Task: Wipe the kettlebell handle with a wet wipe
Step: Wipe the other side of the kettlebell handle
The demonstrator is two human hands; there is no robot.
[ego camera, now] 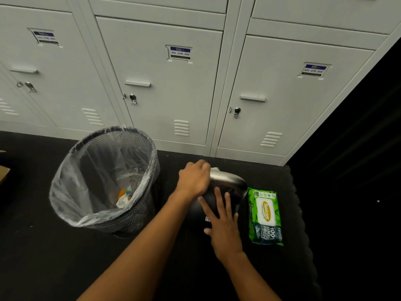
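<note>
A black kettlebell [195,210] stands on the dark floor mat, its steel handle [227,180] arching over the top. My left hand [194,179] is closed around the left end of the handle, with a bit of white wet wipe [214,169] showing at the fingertips. My right hand [221,220] lies flat on the kettlebell's body with its fingers spread, holding nothing. A green pack of wet wipes [265,216] lies flat on the mat just right of the kettlebell.
A black mesh waste bin [138,216] lined with a clear bag stands left of the kettlebell, some rubbish at its bottom. Grey lockers [169,88] run along the back. A dark wall is at the right. A bit of cardboard [3,172] shows at the far left edge.
</note>
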